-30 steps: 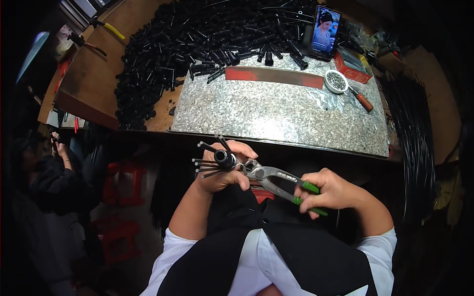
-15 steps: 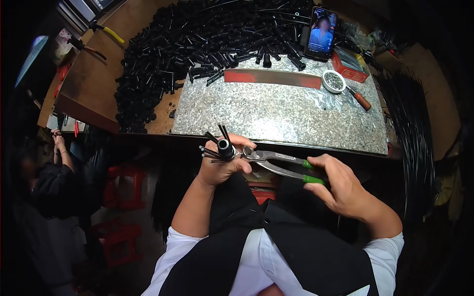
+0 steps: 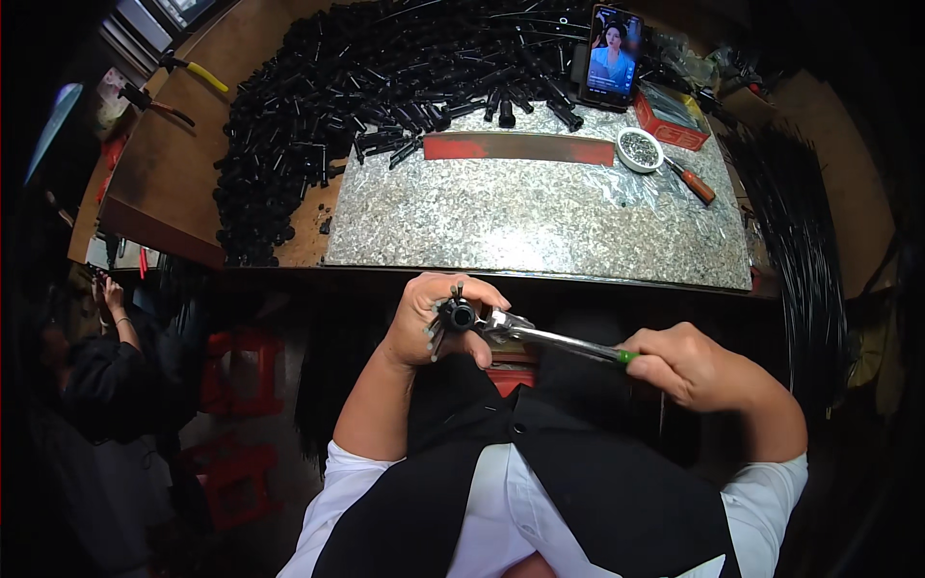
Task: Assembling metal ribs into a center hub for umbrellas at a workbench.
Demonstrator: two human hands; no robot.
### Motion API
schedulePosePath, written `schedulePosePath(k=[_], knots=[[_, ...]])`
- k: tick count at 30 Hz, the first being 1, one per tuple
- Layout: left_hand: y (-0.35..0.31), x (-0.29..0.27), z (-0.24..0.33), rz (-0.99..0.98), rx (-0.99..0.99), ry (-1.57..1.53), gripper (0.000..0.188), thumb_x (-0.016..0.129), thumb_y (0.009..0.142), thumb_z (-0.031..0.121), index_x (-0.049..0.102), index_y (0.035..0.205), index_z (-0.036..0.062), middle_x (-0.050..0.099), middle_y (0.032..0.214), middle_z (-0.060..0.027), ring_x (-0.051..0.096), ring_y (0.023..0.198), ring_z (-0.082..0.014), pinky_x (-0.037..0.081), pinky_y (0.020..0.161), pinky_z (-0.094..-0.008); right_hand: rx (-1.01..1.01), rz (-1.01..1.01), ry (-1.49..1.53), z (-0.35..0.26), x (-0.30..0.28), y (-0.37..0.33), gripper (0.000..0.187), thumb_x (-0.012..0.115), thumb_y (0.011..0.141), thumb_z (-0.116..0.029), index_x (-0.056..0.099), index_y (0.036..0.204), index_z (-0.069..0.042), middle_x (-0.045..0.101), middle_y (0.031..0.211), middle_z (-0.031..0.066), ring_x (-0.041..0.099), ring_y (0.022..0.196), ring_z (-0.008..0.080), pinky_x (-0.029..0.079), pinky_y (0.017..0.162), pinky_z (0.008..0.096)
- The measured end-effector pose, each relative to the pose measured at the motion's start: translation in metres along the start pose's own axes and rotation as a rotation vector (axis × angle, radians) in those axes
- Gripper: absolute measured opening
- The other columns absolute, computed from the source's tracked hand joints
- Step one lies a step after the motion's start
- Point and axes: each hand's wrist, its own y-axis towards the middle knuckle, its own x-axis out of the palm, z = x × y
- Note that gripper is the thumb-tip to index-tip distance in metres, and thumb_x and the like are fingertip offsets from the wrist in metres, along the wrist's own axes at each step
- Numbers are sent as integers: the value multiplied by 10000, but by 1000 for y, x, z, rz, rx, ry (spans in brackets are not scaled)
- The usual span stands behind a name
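My left hand (image 3: 409,328) is closed around a black tubular part (image 3: 462,313) with thin black rods fanning out of it, its round open end facing up. Green-handled end-cutting pliers (image 3: 568,344) reach across from the right, their metal head against the right side of this part, by my left thumb and forefinger. Around the handle end, my right hand (image 3: 689,364) is wrapped tight, leaving only a bit of green showing. Both hands are in front of the bench edge, above my lap. What sits between the jaws is too small to make out.
A large heap of black tubular parts (image 3: 289,144) covers the bench's back and left. On the speckled board (image 3: 482,222) lie a red-brown bar (image 3: 520,147), a white bowl (image 3: 639,150) and a screwdriver (image 3: 696,185). A phone (image 3: 612,58) stands behind. Long black rods (image 3: 795,222) hang at right.
The pliers' spread handles now appear as one line, and my right hand has moved slightly right and down with them. The tubular part in my left hand has shifted right and turned.
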Motion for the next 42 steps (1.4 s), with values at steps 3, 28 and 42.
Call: schedulePosePath(k=[3, 28, 42], knots=[[4, 0, -2, -66, 33, -30, 529, 897, 474, 58, 684, 952, -19, 684, 821, -81, 640, 704, -111, 485, 615, -219, 354, -317, 930, 27, 19, 3, 302, 372, 985, -192, 549, 1020, 50, 655, 788, 174, 638, 574, 206, 522, 525, 289], [12, 1, -2, 47, -162, -54, 522, 895, 543, 310, 680, 896, -11, 670, 873, -89, 608, 745, -120, 466, 653, -231, 366, -156, 708, 16, 33, 5, 366, 681, 777, -31, 424, 1037, -13, 526, 765, 63, 557, 560, 134, 473, 486, 251], [18, 1, -1, -117, -191, -129, 407, 892, 559, 159, 697, 896, 41, 640, 823, 4, 540, 707, -74, 423, 637, -222, 223, -436, 978, 55, 41, 16, 270, 632, 868, -190, 518, 892, 54, 601, 678, 166, 570, 448, 212, 484, 428, 351]])
